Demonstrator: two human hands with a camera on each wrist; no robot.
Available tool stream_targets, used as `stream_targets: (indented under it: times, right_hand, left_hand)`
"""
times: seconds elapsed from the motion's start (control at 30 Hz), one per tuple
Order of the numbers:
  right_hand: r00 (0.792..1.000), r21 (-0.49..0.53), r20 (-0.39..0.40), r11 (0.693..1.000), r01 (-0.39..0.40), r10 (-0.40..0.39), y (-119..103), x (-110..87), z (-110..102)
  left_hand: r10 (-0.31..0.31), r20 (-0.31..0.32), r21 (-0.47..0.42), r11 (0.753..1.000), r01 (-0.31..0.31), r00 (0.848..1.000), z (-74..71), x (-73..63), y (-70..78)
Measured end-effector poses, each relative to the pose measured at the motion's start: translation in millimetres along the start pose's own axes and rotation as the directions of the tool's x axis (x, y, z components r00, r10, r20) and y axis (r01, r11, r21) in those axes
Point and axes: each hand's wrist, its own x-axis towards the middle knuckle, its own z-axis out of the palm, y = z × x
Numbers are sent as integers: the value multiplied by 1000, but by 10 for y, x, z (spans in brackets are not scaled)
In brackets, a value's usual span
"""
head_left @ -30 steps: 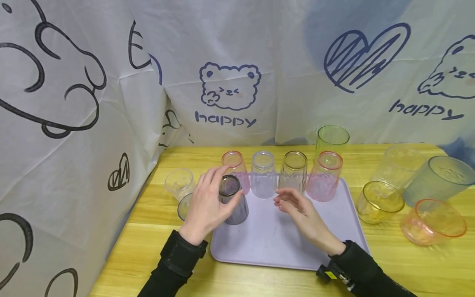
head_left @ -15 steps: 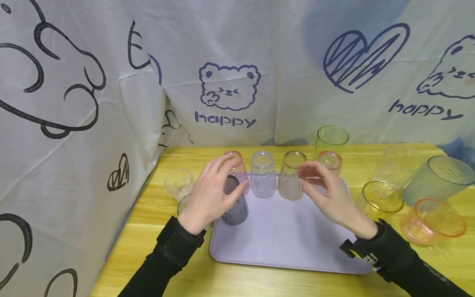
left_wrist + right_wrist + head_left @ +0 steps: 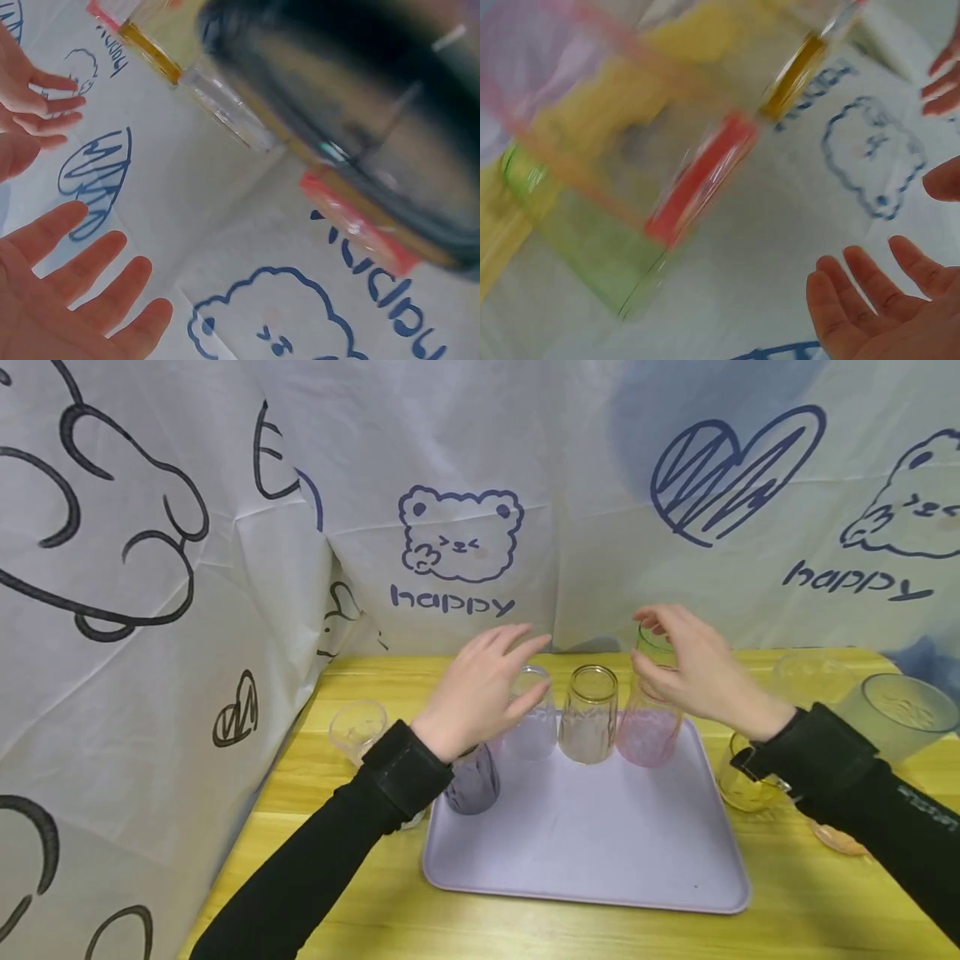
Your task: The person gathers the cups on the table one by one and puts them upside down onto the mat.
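My left hand (image 3: 483, 689) hovers with spread fingers above the left part of the lilac tray (image 3: 585, 843), holding nothing. Beneath it stands an upside-down dark grey glass (image 3: 472, 783), its upper part hidden by the hand. Along the tray's far side are a clear glass (image 3: 534, 735), an amber-rimmed glass (image 3: 590, 727) and a pink glass (image 3: 648, 735), with another pink one mostly covered by my left hand. My right hand (image 3: 701, 664), fingers gently bent, overlaps the green glass (image 3: 654, 647) behind the tray. In the right wrist view, the green glass (image 3: 592, 240) is apart from its fingers.
A small clear glass (image 3: 358, 727) stands left of the tray. To the right are a yellow glass (image 3: 746, 789), a blue-grey glass (image 3: 907, 710), a faint clear glass (image 3: 813, 675) and an orange one (image 3: 840, 839) behind my sleeve. A printed white cloth (image 3: 585, 568) hangs behind.
My left hand has left the dark grey glass, moving up and right. My right hand has moved right and farther back, up to the green glass. The glasses stay in place.
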Motion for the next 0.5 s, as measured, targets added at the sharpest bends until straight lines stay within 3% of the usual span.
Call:
stream_targets:
  times: [0.17,0.33,0.5]
  right_hand:
    - [981,-105,142,988,-117,131,222,202,-58]
    - [929,-190,275,961,-200,247,417,362,-60]
    - [869,-245,371,937,-248,327,579,495,-32]
  left_hand:
    - [17,70,51,999,-20,997,11,277,23]
    - [2,118,80,997,-12,993,70,503,20]
    - [-30,177,127,992,8,984,168,644,10]
